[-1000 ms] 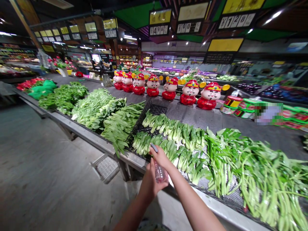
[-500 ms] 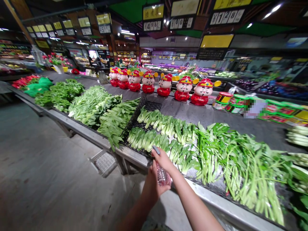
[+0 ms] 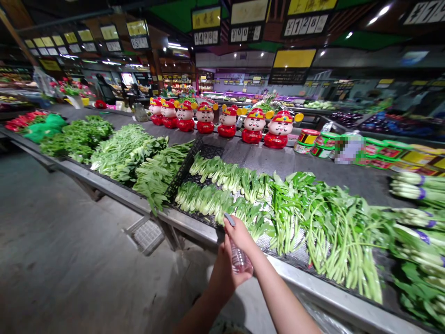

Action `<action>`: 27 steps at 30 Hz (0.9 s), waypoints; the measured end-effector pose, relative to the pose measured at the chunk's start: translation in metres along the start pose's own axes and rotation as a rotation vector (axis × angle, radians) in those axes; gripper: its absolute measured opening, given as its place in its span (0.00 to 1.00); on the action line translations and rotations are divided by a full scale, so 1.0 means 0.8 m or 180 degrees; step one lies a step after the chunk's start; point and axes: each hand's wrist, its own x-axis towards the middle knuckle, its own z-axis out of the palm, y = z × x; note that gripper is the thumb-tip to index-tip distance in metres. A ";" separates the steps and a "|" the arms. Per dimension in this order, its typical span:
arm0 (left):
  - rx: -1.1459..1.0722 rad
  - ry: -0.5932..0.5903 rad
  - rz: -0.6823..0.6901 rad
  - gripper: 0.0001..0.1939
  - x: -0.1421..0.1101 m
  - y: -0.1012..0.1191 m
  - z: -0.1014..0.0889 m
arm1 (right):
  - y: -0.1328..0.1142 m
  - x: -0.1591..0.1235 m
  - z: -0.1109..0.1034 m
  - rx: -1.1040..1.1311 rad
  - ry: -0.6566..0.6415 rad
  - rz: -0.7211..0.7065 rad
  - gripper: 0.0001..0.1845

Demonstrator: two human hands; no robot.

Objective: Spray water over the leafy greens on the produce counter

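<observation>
My left hand wraps around the lower body of a small clear plastic bottle, held upright in front of the vegetable stand. Over the bottle's top my right hand is curled, fingers gripping a grey cap. Both hands hover at the near metal edge of the stand, right by rows of bok choy lying on a black mesh crate.
Piles of leafy greens lie to the left, long-stemmed greens to the right. A row of red figurine jars stands behind. Price signs hang overhead. A grey floor aisle stretches to the left.
My view has shifted right along the stand, so the produce slides left and more stalks appear at the right. Both hands keep the same hold on the bottle.
</observation>
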 end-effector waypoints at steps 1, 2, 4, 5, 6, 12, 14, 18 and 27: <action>0.0015 -0.0026 -0.0005 0.54 -0.002 0.005 0.001 | 0.003 -0.003 -0.003 -0.0002 -0.0002 -0.0002 0.20; 0.0031 -0.0060 -0.0007 0.53 -0.004 0.009 0.001 | 0.006 -0.005 -0.006 0.0009 -0.0002 -0.0015 0.20; 0.0051 -0.0126 0.0001 0.53 -0.008 0.017 0.003 | 0.012 -0.010 -0.012 0.0042 0.0008 -0.0051 0.20; 0.0050 -0.0152 0.0013 0.52 -0.009 0.020 0.005 | 0.014 -0.013 -0.015 0.0055 0.0028 -0.0072 0.20; 0.0045 -0.0175 0.0028 0.52 -0.011 0.022 0.007 | 0.016 -0.016 -0.019 0.0066 0.0054 -0.0094 0.20; 0.0032 -0.0255 0.0013 0.52 -0.019 0.027 0.033 | 0.027 -0.036 -0.038 0.0118 0.0124 -0.0068 0.20; -0.0009 -0.0310 0.0004 0.53 -0.022 0.029 0.041 | 0.031 -0.042 -0.043 0.0029 0.0164 0.0000 0.20; -0.0078 -0.0408 0.0043 0.53 -0.027 0.035 0.051 | 0.040 -0.053 -0.054 -0.0037 0.0290 0.0104 0.20; 0.0118 -0.0729 0.0138 0.55 -0.033 0.059 0.055 | 0.046 -0.073 -0.080 0.0164 0.0437 -0.0040 0.21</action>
